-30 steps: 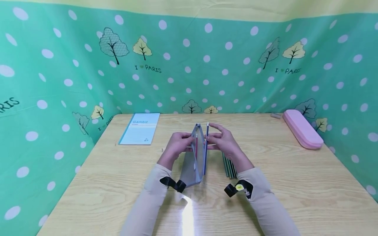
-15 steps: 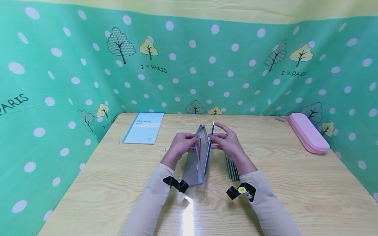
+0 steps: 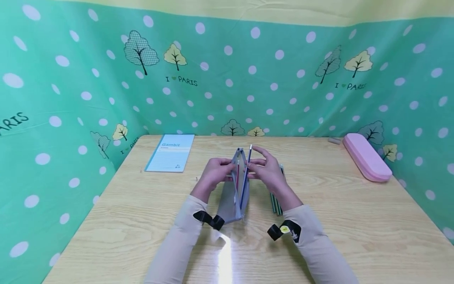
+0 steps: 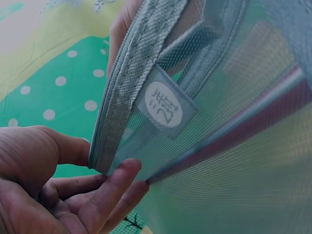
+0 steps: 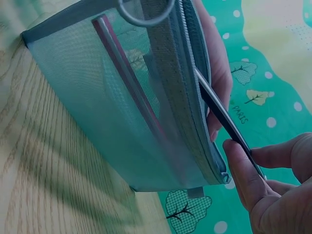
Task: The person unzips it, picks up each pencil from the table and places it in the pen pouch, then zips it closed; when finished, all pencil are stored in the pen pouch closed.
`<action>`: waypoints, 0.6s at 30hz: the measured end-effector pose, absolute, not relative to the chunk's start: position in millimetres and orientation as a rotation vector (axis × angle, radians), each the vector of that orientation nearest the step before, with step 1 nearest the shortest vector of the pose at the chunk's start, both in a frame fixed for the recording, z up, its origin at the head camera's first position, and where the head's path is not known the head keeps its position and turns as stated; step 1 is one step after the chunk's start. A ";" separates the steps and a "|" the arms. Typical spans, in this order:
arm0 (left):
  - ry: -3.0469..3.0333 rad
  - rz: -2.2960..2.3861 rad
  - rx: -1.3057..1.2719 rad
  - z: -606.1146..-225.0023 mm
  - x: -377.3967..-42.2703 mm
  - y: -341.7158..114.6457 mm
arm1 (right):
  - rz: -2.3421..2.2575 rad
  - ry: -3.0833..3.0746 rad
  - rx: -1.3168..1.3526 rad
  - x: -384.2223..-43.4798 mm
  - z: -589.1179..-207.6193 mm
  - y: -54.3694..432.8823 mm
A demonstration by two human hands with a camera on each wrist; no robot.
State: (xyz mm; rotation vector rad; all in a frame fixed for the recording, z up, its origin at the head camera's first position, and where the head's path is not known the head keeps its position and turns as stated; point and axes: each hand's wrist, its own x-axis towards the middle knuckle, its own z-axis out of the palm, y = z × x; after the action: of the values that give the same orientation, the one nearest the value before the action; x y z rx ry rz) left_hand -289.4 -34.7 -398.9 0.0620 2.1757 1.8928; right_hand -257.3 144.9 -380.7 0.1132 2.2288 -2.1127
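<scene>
A grey-blue mesh zip pouch [image 3: 227, 207] stands on edge mid-table, its zipped mouth spread. My left hand [image 3: 214, 174] pinches the mouth's left edge between thumb and fingers. Through the mesh a red pencil [image 5: 132, 80] shows inside the pouch. My right hand [image 3: 268, 172] pinches a dark blue pencil [image 3: 245, 182] near its white-tipped upper end. This pencil slants, and its lower part passes through the zip opening in the right wrist view; its far tip is hidden there. Beneath my right forearm lie several dark green pencils [image 3: 276, 205], partly covered.
On the wooden table [image 3: 124, 221], a light blue notebook [image 3: 171, 154] lies back left. A pink pencil case [image 3: 367, 157] sits at the right, with a small grey cylinder [image 3: 334, 141] beside it. A green dotted cloth [image 3: 248, 94] hangs behind and along both sides.
The blue pencil's lower end has shifted left, from beside the pouch's right side into its mouth, and the pencil now slants more. My left hand keeps its hold on the pouch edge.
</scene>
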 end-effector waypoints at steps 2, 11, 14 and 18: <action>2.176 1.891 0.061 -399.3 -289.5 -35.0 | -2.097 2.242 0.112 -256.2 -380.9 143.3; 2.173 1.884 0.080 -395.5 -289.7 -35.5 | -2.045 2.299 0.010 -253.9 -382.1 138.6; 2.174 1.890 0.072 -396.4 -289.3 -36.7 | -2.015 2.310 -0.019 -252.0 -382.1 136.1; 2.166 1.898 0.061 -397.5 -289.7 -37.2 | -1.982 2.320 -0.043 -251.0 -382.4 133.9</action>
State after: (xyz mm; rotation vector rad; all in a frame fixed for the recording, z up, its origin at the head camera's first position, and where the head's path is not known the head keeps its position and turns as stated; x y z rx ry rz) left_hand -289.7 -37.2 -397.5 0.0610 2.1657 1.8984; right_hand -251.0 133.9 -382.4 -0.0433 2.3201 -1.9816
